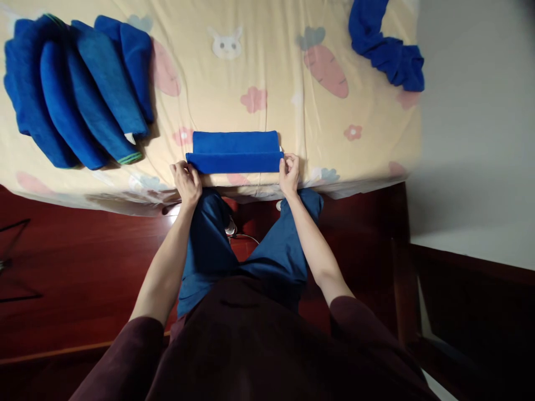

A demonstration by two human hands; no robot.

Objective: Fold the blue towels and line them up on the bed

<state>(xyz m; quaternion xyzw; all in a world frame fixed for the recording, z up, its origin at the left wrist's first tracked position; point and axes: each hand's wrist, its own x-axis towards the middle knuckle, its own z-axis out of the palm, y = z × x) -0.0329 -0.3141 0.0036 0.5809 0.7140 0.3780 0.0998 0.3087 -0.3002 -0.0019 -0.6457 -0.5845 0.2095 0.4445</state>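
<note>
A blue towel (235,152) lies flat near the front edge of the bed, partly folded, its near part doubled over into a band across its width. At the band's left end, my left hand (186,179) pinches the corner between thumb and fingers. The opposite end of the same band is gripped by my right hand (290,172), fingers closed on the corner. A small white tag shows by the towel's right edge.
Several folded or rolled blue towels (90,94) are piled at the left on the patterned bed sheet (276,67). A crumpled blue towel (388,53) lies at the back right, near the pale wall (472,122). Thin black legs (20,262) stand on the red floor at left.
</note>
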